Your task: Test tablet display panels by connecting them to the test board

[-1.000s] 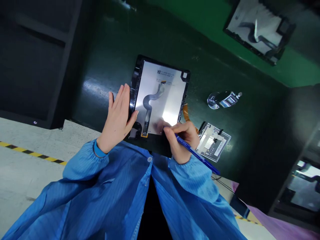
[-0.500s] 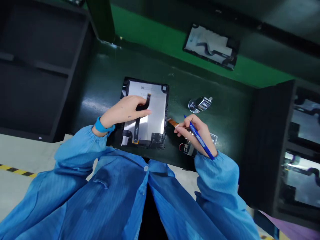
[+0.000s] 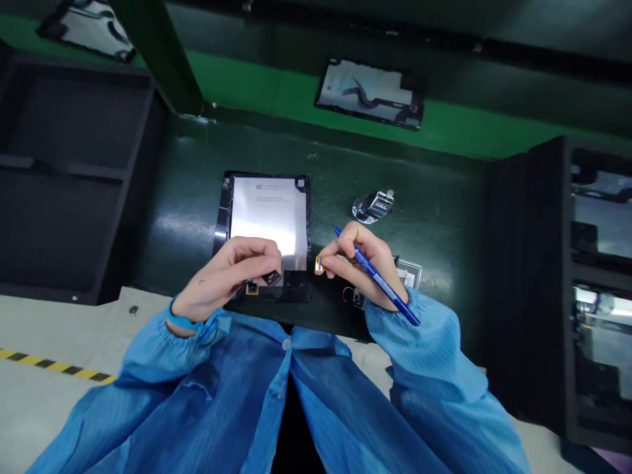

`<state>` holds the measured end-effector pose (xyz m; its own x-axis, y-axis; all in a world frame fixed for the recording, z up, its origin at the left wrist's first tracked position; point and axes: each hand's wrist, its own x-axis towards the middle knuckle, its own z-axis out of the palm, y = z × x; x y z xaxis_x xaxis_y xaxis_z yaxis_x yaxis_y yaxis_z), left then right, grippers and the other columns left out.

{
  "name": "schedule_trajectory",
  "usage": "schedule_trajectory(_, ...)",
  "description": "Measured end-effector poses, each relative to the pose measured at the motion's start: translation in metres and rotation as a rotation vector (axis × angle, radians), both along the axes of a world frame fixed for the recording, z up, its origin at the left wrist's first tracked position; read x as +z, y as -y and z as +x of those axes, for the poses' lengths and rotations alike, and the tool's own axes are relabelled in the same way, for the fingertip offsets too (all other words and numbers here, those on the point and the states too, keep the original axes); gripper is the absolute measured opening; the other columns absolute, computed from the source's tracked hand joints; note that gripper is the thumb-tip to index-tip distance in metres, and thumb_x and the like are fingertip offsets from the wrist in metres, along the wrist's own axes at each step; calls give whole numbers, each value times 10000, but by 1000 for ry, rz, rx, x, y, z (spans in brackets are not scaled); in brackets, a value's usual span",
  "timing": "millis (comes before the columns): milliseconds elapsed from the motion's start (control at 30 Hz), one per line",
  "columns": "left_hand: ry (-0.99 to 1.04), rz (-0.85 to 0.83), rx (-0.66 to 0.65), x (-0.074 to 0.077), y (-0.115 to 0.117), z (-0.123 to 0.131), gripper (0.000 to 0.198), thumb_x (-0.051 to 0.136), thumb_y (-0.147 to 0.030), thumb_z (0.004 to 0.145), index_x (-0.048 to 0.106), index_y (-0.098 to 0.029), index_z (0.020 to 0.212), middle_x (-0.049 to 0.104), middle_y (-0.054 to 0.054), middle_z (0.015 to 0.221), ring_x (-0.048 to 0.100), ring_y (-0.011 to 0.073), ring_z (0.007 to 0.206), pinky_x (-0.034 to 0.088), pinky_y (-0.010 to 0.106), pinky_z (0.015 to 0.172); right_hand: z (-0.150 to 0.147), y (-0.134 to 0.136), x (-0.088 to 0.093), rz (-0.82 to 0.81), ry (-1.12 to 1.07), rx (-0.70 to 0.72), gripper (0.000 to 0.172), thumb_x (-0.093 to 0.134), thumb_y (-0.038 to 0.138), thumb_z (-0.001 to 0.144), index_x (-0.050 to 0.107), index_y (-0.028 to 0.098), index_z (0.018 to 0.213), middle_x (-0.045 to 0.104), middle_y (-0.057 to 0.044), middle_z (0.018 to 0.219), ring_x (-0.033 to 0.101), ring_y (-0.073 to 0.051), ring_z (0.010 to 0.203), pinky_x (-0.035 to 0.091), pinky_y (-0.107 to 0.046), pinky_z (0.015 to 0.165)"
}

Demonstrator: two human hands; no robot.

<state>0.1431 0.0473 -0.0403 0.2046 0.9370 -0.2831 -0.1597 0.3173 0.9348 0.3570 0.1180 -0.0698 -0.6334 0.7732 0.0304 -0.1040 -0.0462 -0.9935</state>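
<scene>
On the green table lies a tablet display panel (image 3: 269, 224), its silvery back up. Over its lower left part, my left hand (image 3: 234, 266) pinches the dark end of the panel's black flex cable (image 3: 272, 278); the rest of the cable is mostly hidden by the fingers. Just right of the panel, my right hand (image 3: 358, 257) holds a short orange flex strip (image 3: 318, 265) between thumb and finger. A blue pen (image 3: 378, 276) is also tucked in that hand, slanting back over the wrist. The two cable ends are apart. Partly behind the right wrist sits a small circuit board (image 3: 356, 298).
A chrome tally counter (image 3: 374, 206) stands beyond my right hand. Another panel (image 3: 370, 93) rests at the back ledge. Black racks flank the table, the left rack (image 3: 138, 164) and the right rack (image 3: 543, 283), the right one holding panels. A green post (image 3: 162, 59) rises at back left.
My left hand has lifted the black flex cable's end off the panel's middle and brought it toward me. The orange strip's end has turned upward in my right hand. The view has shifted.
</scene>
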Motion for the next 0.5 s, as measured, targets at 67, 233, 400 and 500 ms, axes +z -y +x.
schedule_trajectory(67, -157, 78, 176, -4, 3, 11, 251, 717, -386, 813, 657, -207, 647, 550, 0, 587, 472, 128, 550, 369, 266, 493, 1, 3, -1, 31, 5, -24, 389, 719, 288, 866, 358, 224, 736, 713, 5, 746, 613, -82, 571, 487, -210, 524)
schedule_trajectory(233, -531, 273, 388, -13, 2, 35, 110, 731, -243, 792, 714, -209, 689, 695, -6, 676, 600, 133, 655, 469, 260, 632, 3, 8, -2, 109, 39, -55, 380, 711, 291, 875, 372, 220, 720, 721, 5, 758, 636, -88, 592, 504, -219, 565)
schedule_trajectory(400, -575, 257, 357, -16, 2, 42, 108, 731, -250, 782, 721, -208, 682, 706, -8, 661, 613, 135, 627, 490, 258, 602, 5, 11, 2, 144, 101, -71, 358, 701, 302, 886, 394, 218, 722, 716, 4, 764, 649, -96, 607, 513, -233, 605)
schedule_trajectory(500, -585, 264, 355, -17, 2, 43, 119, 733, -265, 785, 721, -202, 686, 707, -6, 666, 618, 133, 632, 495, 255, 609, 6, 11, 3, 155, 107, -81, 360, 699, 312, 888, 397, 218, 716, 711, 5, 755, 653, -101, 612, 514, -236, 611)
